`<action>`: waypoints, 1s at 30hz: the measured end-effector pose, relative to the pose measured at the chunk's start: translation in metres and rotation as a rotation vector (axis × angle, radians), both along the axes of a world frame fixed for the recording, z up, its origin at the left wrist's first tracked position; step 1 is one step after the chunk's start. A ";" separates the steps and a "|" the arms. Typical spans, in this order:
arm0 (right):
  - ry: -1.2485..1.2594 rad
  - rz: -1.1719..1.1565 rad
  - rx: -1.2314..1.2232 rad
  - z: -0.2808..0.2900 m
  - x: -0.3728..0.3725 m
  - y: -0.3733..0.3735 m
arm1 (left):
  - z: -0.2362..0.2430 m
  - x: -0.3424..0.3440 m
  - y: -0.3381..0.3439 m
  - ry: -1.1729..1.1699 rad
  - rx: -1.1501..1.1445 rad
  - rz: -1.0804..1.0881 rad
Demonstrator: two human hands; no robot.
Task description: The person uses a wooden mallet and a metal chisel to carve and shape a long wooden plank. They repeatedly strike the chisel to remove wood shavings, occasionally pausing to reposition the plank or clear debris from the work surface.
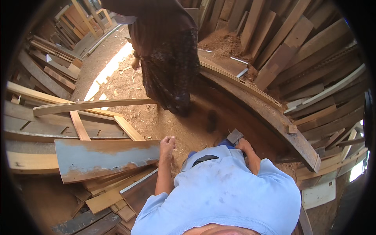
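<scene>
The floor (167, 127) before me — brown, sunlit in one strip — bears scattered wood chips (125, 69); boards (105, 199) lie piled at my left.

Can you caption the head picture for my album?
Right hand holding a grey block, left hand beside a blue-painted plank.

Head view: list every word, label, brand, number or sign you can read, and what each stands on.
None: no text can be read anywhere.
Painted board: only patchy blue-grey paint.
Shirt: dark smudges, no lettering visible.
Grey block at the right hand: any marking would be too small to read.
</scene>
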State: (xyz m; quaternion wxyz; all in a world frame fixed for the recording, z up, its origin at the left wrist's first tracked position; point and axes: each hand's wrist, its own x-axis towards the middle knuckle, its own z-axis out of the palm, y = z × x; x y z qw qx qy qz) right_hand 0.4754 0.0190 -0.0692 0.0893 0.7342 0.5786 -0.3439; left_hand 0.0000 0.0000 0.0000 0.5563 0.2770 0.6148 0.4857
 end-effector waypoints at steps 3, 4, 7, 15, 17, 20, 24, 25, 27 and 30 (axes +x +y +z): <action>0.126 -0.188 -0.026 0.021 -0.032 -0.040 | 0.019 0.001 -0.017 0.266 -0.094 -0.185; 0.083 -0.218 0.010 0.051 -0.010 -0.019 | 0.015 0.030 -0.002 0.347 -0.080 -0.252; 0.049 -0.280 0.084 0.064 0.018 0.007 | 0.017 0.060 0.025 0.615 -0.032 -0.472; 0.126 -0.113 0.057 0.088 0.093 0.102 | -0.003 0.165 0.108 0.802 -0.083 -0.753; 0.155 -0.054 0.047 0.089 0.098 0.126 | 0.002 0.192 0.129 0.848 -0.091 -0.769; 0.157 0.029 0.028 0.100 0.128 0.163 | -0.002 0.252 0.180 0.948 0.065 -0.785; 0.268 -0.035 0.162 0.074 0.183 0.183 | 0.007 0.319 0.258 1.155 0.293 -0.789; 0.281 -0.051 0.128 0.093 0.201 0.196 | 0.012 0.336 0.278 1.203 0.309 -0.782; 0.306 -0.067 0.087 0.094 0.218 0.202 | 0.011 0.347 0.314 1.326 0.361 -0.784; 0.333 -0.093 0.089 0.069 0.251 0.197 | 0.005 0.341 0.366 1.497 0.421 -0.812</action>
